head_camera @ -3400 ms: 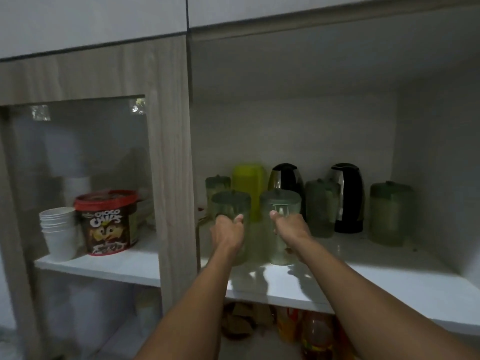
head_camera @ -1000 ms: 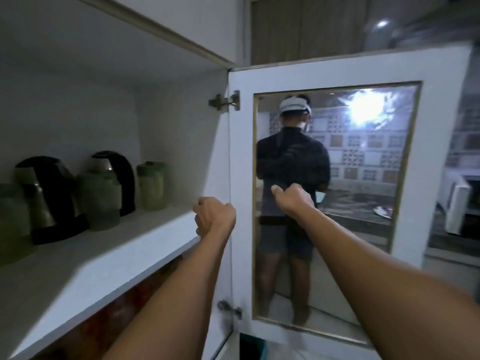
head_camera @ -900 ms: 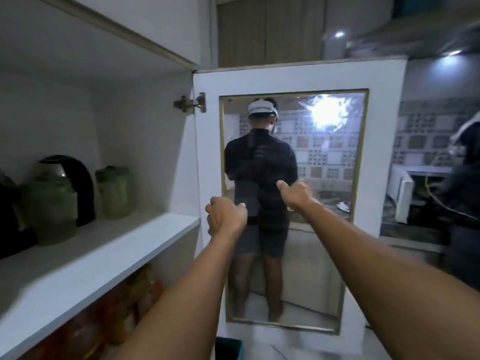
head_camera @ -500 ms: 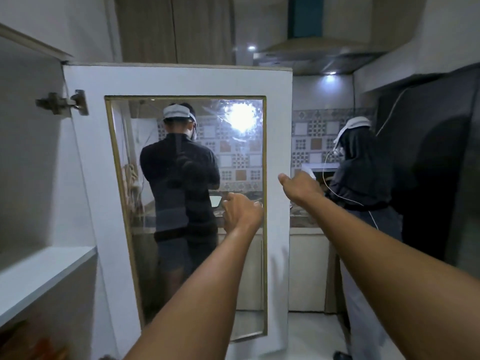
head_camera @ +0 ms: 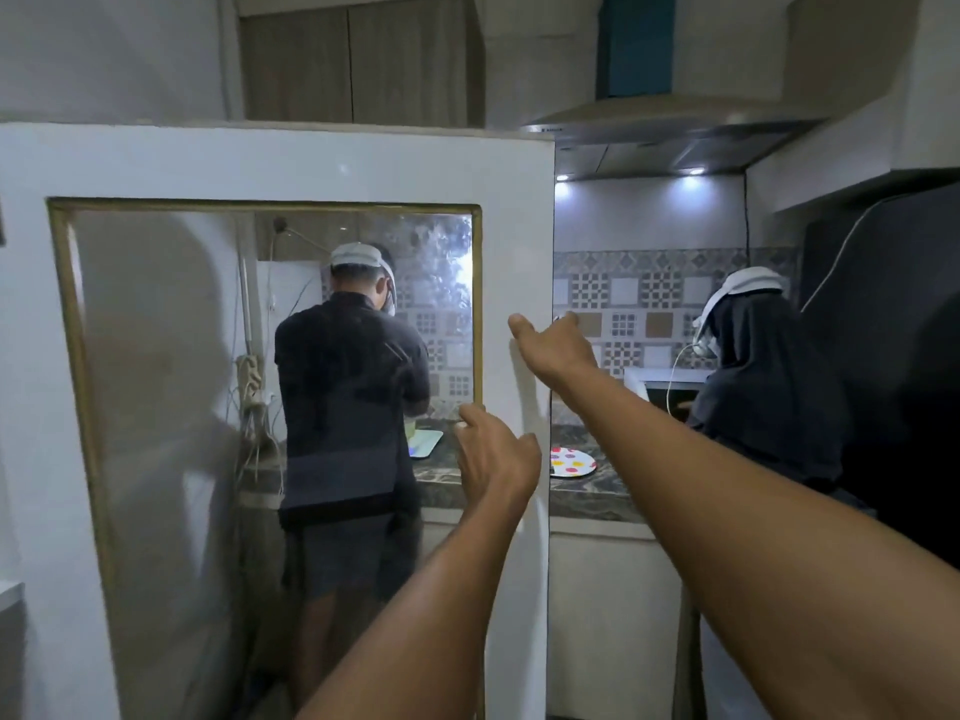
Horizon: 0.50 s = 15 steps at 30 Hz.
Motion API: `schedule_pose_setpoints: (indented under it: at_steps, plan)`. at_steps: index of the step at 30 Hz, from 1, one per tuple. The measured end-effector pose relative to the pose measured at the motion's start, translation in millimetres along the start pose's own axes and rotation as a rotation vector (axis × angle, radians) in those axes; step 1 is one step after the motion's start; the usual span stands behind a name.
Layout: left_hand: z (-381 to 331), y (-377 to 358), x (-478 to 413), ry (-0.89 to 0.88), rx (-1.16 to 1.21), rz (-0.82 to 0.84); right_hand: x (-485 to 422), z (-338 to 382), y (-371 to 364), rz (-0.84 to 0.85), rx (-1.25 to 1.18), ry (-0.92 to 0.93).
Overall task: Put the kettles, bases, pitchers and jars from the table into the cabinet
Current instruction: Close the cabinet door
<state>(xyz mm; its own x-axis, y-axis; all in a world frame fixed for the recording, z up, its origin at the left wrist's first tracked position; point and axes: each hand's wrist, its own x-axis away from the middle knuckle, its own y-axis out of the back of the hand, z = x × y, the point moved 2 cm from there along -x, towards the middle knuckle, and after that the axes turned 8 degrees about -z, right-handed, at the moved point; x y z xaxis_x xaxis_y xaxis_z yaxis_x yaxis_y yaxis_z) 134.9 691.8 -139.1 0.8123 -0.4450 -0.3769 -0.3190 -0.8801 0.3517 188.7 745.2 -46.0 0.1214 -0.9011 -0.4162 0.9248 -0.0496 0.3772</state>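
Both empty hands, left (head_camera: 496,459) and right (head_camera: 556,348), fingers loosely apart, reach for the open cabinet door (head_camera: 519,252), likely light but glass-paned: best gripped at its white edge.

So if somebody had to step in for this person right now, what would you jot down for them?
Left hand: empty, open, in front of the white cabinet door with the gold-framed glass pane.
Right hand: empty, open, at that door's free edge.
Job's things: no kettles, bases, pitchers or jars in view now; the cabinet shelves are out of frame.
Done: cannot be confirmed from this view.
Left: check the table for leftovers, then probably swing the open door shut.
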Motion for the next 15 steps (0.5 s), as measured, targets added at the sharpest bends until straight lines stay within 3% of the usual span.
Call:
schedule_pose_setpoints:
  at_steps: [4,15]
  plan:
    - [5,-21,-2,0.024,-0.003,-0.003,-17,-2,-12,0.077,-0.083,-0.002]
    - [-13,-18,59,0.039,-0.153,-0.159,31,-10,21,0.034,-0.058,0.091]
